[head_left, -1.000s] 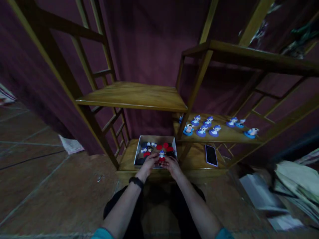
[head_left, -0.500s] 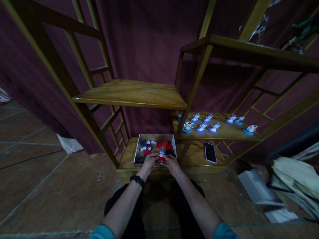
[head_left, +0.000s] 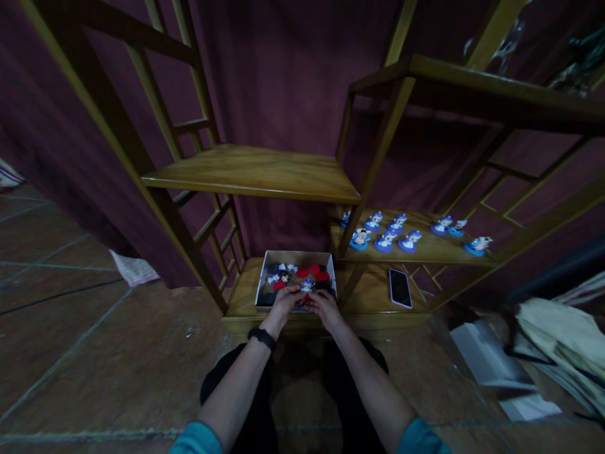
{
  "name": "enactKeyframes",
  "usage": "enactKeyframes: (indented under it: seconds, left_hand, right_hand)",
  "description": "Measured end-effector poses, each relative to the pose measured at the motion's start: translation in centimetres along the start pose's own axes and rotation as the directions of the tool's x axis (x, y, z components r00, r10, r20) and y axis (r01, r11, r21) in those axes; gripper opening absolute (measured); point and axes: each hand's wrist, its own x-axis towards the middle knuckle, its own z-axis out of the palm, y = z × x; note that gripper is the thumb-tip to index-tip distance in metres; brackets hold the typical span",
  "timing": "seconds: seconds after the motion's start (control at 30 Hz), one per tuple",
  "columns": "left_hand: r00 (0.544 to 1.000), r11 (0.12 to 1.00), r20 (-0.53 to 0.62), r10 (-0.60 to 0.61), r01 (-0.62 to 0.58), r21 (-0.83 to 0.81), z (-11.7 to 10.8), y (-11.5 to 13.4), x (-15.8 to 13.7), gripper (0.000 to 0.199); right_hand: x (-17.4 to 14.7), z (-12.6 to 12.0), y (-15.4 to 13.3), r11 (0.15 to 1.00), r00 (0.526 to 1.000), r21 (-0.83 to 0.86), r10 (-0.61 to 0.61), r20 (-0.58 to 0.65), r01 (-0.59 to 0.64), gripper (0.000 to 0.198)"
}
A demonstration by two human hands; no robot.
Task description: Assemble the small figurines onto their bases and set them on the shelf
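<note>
Over the front of an open cardboard box [head_left: 259,285], my left hand [head_left: 285,302] and my right hand [head_left: 324,304] meet around one small figurine [head_left: 307,285]. It has a purple-and-white top and stands upright on a red base, which the fingers of both hands pinch from either side. Part of the base is hidden by the fingers. Inside the box lie several red discs [head_left: 314,269], dark discs, and a few loose figurine pieces [head_left: 286,275] at the left.
The box stands on the lowest board of a wooden shelf unit [head_left: 255,170]. A phone [head_left: 400,288] lies to its right. Several finished-looking figurines [head_left: 386,240] on purple or blue bases stand on the board above. White boxes [head_left: 491,356] and a pale bag [head_left: 562,334] are on the floor at right.
The view has shifted slightly. Both hands stay on the figurine, and the fingers have closed in further around its red base, covering more of it.
</note>
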Motion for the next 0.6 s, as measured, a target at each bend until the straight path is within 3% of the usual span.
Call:
enactKeyframes:
  seconds: [0.27, 0.6]
  left_hand:
    - [1.000, 0.994, 0.001, 0.031, -0.031, 0.104, -0.08, -0.15, 0.45, 0.028]
    - [0.997, 0.993, -0.042, 0.058, -0.053, 0.103, 0.14, -0.74, 0.43, 0.027]
  right_hand:
    - [0.24, 0.14, 0.16, 0.999, 0.999, -0.054, 0.001, -0.036, -0.003, 0.033]
    - [0.35, 0.06, 0.18, 0.998, 0.995, -0.059, 0.020, -0.099, -0.025, 0.030]
